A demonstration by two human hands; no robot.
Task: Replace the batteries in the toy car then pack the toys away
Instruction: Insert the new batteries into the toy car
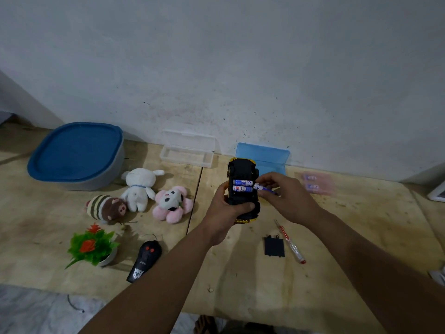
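Above the table (337,237), upturned toy car (243,201) in left hand (225,213), apparently a battery (263,188) in right hand (286,198).

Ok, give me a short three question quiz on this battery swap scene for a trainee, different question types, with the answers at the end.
1. True or false: the battery cover is fitted on the toy car.
2. How many batteries already sit in the car's open compartment?
3. Multiple choice: what does the right hand hold? A) the screwdriver B) a battery C) the remote control

Key
1. False. The cover lies on the table beside the screwdriver.
2. Two.
3. B. The left hand holds the upturned car while the right pinches a battery at the compartment's edge.
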